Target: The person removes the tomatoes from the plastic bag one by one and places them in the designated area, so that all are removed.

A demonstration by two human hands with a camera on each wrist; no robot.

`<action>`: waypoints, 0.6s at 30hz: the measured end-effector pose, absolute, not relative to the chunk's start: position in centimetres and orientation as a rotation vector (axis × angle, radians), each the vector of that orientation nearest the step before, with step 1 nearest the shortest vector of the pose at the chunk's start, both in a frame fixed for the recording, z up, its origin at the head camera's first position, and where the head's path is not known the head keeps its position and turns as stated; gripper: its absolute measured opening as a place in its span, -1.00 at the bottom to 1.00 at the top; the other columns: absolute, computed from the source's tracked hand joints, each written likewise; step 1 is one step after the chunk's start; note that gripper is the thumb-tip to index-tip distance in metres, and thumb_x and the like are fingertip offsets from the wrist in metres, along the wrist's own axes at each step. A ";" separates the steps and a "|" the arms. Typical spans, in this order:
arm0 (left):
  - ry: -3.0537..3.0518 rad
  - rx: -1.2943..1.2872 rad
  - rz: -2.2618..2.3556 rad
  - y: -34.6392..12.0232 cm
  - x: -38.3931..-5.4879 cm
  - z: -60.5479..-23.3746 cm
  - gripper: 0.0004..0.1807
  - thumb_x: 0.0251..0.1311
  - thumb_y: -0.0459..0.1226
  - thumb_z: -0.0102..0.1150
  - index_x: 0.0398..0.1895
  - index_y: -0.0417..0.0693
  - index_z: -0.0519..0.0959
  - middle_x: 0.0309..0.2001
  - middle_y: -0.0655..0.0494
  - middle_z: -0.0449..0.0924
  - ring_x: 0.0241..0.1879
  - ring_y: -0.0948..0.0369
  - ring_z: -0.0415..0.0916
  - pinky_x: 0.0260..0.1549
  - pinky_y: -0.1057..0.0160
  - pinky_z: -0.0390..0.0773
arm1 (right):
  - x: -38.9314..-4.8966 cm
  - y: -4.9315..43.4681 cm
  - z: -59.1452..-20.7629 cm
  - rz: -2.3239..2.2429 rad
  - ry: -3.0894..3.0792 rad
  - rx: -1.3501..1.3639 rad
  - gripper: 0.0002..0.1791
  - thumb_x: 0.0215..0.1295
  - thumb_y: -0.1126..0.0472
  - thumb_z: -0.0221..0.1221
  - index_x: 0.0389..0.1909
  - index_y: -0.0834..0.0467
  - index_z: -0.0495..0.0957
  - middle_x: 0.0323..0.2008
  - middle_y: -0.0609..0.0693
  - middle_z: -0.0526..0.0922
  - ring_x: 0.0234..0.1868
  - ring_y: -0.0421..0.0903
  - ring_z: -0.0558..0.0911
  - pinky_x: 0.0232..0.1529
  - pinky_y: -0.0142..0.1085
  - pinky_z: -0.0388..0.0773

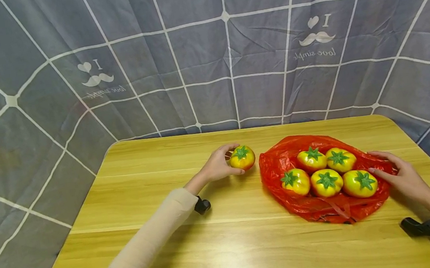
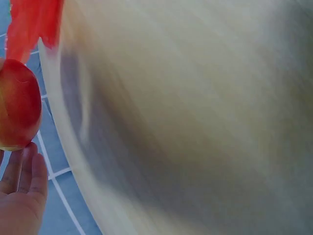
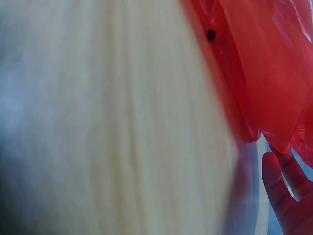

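Note:
My left hand (image 1: 218, 165) grips a yellow-and-red tomato (image 1: 244, 159) with a green star-shaped top, left of a red plastic bag (image 1: 309, 215). In the left wrist view the tomato's red underside (image 2: 22, 105) shows above the fingers (image 2: 38, 174). Several similar tomatoes (image 1: 327, 182) sit in the spread bag, their green tops facing up. My right hand (image 1: 406, 179) holds the bag's right edge between thumb and fingers, the thumb tip close beside the rightmost tomato (image 1: 360, 183). The right wrist view shows the fingertips partly hidden behind the red plastic (image 3: 274, 88).
Both hands work over a light wooden table (image 1: 221, 246). A grey curtain (image 1: 205, 62) with white grid lines hangs behind it and along its sides. Black wrist straps sit on the left wrist (image 1: 202, 205) and the right wrist (image 1: 425, 227).

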State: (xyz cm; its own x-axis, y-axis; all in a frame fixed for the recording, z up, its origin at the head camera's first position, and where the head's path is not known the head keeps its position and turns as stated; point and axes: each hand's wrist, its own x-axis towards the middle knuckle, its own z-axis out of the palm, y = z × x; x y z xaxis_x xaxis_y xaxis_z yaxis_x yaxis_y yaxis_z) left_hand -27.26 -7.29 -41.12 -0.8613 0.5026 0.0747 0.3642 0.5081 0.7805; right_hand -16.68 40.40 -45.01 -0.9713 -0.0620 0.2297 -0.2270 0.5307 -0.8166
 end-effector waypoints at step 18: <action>2.598 0.668 1.197 -7.3 -27.9 -42.2 -0.11 -0.16 -0.30 0.50 0.33 -0.22 0.32 0.22 -0.12 0.44 0.04 0.02 0.50 0.08 0.16 0.52 | -16.7 40.5 -45.1 1.368 -2.595 0.264 -0.48 0.27 0.40 0.17 0.26 0.12 0.41 -0.09 -0.61 0.43 -0.25 -0.61 0.51 -0.38 -0.64 0.53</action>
State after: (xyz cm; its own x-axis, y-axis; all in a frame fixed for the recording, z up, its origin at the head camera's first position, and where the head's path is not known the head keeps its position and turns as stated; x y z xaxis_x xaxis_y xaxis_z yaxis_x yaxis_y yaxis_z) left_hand -27.88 -7.28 -42.25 -0.8771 0.4804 0.0042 0.3154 0.5691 0.7594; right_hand -16.67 40.53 -45.12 -0.9648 -0.0657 0.2546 -0.2472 0.5568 -0.7930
